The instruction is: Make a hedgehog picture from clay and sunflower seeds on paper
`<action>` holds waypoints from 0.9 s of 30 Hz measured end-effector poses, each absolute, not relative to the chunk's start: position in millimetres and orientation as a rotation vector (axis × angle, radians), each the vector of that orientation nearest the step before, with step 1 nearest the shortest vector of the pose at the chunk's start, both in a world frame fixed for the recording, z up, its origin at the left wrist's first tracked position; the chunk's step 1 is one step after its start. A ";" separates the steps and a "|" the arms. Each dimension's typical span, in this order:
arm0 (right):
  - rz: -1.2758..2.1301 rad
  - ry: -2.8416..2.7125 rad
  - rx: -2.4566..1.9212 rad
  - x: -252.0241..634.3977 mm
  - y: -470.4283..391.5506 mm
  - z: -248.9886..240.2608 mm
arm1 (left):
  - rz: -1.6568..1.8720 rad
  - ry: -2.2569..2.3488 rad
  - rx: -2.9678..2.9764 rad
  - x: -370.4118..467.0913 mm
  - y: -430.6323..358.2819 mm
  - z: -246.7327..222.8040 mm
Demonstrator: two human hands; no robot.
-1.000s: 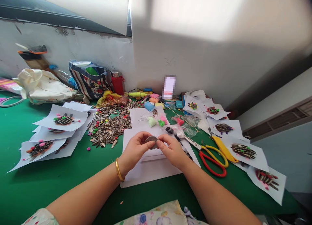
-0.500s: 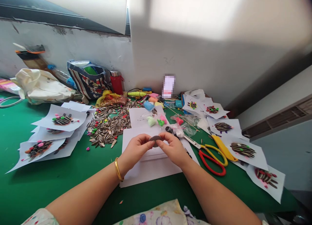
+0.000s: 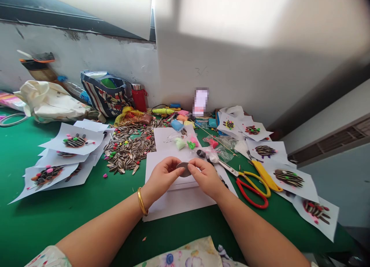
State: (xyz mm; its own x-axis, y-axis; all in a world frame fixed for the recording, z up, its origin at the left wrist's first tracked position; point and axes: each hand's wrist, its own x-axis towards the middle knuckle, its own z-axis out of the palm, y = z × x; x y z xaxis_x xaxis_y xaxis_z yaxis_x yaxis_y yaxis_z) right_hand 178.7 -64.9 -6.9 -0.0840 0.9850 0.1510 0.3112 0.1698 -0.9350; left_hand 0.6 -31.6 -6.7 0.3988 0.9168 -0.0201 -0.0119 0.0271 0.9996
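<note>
A flat, round grey-brown piece [image 3: 184, 169], looking like clay, is pinched between both hands. My left hand [image 3: 164, 178] grips its left edge with thumb and fingertips; a gold bangle [image 3: 142, 201] circles that wrist. At its right edge, my right hand [image 3: 205, 179] pinches it the same way. Beneath the hands lie white paper sheets [image 3: 179, 207]. Beyond them are pale green clay [image 3: 180, 143], bright green clay [image 3: 191, 145] and pink clay [image 3: 194, 140], and a black lump [image 3: 200, 153] sits just behind my right hand.
Striped seeds [image 3: 130, 147] are heaped on the green table [image 3: 95, 217], left of the paper. Red-and-yellow scissors [image 3: 251, 186] and a yellow cutter [image 3: 266, 176] lie right. Seed-decorated sheets [image 3: 60, 168] stand in stacks on both sides. A red bottle [image 3: 139, 99] and bags line the wall.
The round piece has tilted so more of its flat face shows. Both hands still pinch it, with the fingertips shifted slightly. The whole view has moved a little.
</note>
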 end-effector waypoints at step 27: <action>0.942 -1.474 -1.314 174.2 -65.6 -6.8 | 0.897 0.901 1.326 -0.5 -30.1 -4.9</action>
State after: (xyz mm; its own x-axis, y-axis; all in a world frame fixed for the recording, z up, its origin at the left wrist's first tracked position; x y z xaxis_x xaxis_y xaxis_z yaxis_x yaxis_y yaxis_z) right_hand 174.2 -65.6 -6.8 -0.0093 0.9899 0.1416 0.2874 0.1383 -0.9478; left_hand -0.5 -30.1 -4.9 0.3949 0.9183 -0.0278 -0.0236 0.0404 0.9989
